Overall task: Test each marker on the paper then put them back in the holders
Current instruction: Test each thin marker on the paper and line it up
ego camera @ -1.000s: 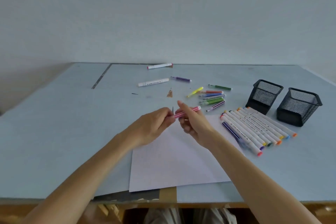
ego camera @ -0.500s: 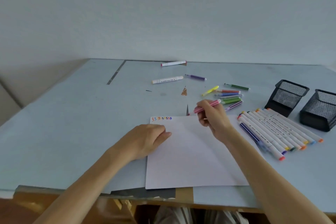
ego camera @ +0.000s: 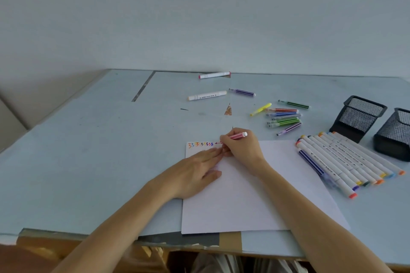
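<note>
My right hand (ego camera: 241, 148) grips a pink marker (ego camera: 238, 135) with its tip down on the top edge of the white paper (ego camera: 255, 195), just right of a row of coloured marks (ego camera: 200, 144). My left hand (ego camera: 197, 170) lies flat on the paper's left side, fingers spread, touching the right hand. A row of several white markers (ego camera: 346, 159) lies right of the paper. Several thin striped markers (ego camera: 284, 118) are scattered behind it. Two black mesh holders (ego camera: 359, 115) (ego camera: 395, 133) stand at the far right.
Two white markers (ego camera: 207, 96) (ego camera: 214, 75) and a purple striped one (ego camera: 243, 92) lie farther back. A small brown scrap (ego camera: 228, 110) sits behind the paper. The table's front edge (ego camera: 155, 237) runs just below the paper. A wall rises behind the table.
The pink marker was pulled apart from my left hand, then brought down to the paper's top edge. My left hand dropped flat onto the paper. The view shifted left.
</note>
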